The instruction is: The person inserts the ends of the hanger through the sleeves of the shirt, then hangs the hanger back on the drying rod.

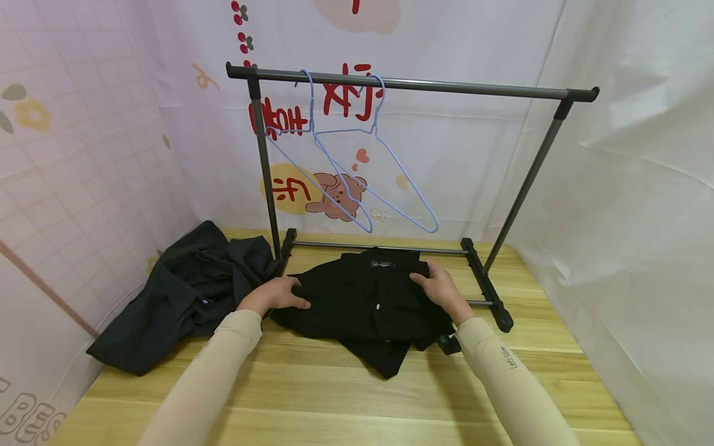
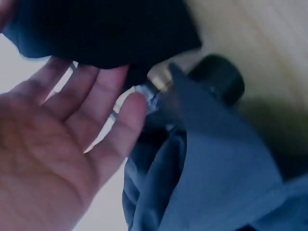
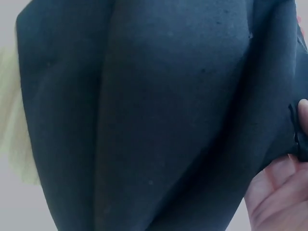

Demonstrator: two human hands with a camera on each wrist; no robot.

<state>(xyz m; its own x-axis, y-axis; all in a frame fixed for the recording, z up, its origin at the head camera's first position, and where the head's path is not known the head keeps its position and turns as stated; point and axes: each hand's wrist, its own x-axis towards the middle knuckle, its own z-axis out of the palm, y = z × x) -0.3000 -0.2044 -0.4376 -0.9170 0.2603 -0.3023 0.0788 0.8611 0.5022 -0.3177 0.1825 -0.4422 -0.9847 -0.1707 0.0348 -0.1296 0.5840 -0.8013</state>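
A black shirt (image 1: 357, 297) with a neck label and a small pale button spreads between both hands, in front of the rack's base. At its right upper edge my right hand (image 1: 440, 288) pinches the cloth, thumb on top. The right wrist view shows black fabric (image 3: 159, 106) draping beside that hand's fingers (image 3: 279, 175). My left hand (image 1: 279, 294) is at the shirt's left edge. In the left wrist view its fingers (image 2: 84, 91) are extended, tips partly hidden at the cloth (image 2: 106, 33), and the thumb stands apart.
A crumpled dark garment (image 1: 192, 291) lies at the left, close by the left forearm. Behind the shirt stands a dark metal clothes rack (image 1: 474, 88). Two blue hangers (image 1: 403, 164) hang from its bar. Its right foot (image 1: 488, 291) rests on the wooden table (image 1: 334, 402).
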